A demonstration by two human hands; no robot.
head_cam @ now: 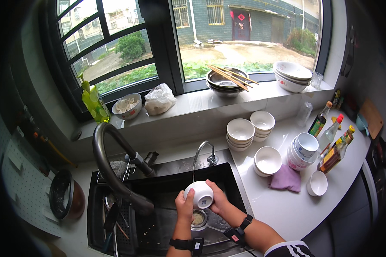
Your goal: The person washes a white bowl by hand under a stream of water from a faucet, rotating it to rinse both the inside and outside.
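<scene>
Both my hands grip a white ceramic bowl (202,193) over the black sink (167,192), its foot ring turned up towards me. My left hand (185,204) clasps its left side with the thumb across the outer wall. On its right side rests my right hand (217,198), whose fingers partly go out of sight behind the bowl. A slim chrome tap (197,151) runs a thin stream of water onto the bowl's far edge. Below the bowl, a drain strainer (198,219) holds pale food scraps.
A large dark faucet (98,144) arches over the sink's left part, above utensils (112,212). Stacked white bowls (240,130), a purple cloth (286,180) and sauce bottles (336,154) stand on the right counter. Steel bowls (226,84) with chopsticks (228,77) sit on the windowsill.
</scene>
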